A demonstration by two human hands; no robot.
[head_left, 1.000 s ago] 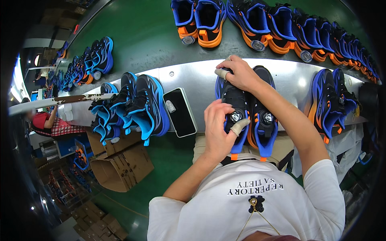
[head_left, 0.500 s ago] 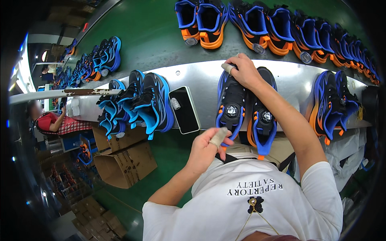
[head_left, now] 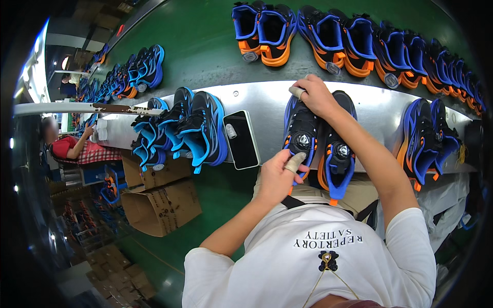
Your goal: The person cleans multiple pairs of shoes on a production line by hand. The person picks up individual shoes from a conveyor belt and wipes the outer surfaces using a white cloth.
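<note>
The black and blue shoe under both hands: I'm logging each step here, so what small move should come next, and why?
Probably press the left hand onto the heel of the black and blue shoe to steady it. The right hand already rests on its toe end, while the left thumb only touches the heel edge, near the round dial.

This is a shoe factory, at a station on an assembly line. A long metal tabletop (head_left: 267, 100) runs across the view with a green conveyor belt (head_left: 205, 46) along its far edge. The belt carries a row of blue and orange shoes (head_left: 328, 38), all of one model, and more pairs (head_left: 190, 128) stand along the tabletop's near edge. Further down the line another row of the same shoes (head_left: 133, 72) recedes toward a seated worker (head_left: 72, 146). Open cardboard boxes (head_left: 162, 205) sit on the green floor (head_left: 215, 200) below the tabletop's near edge.
</note>
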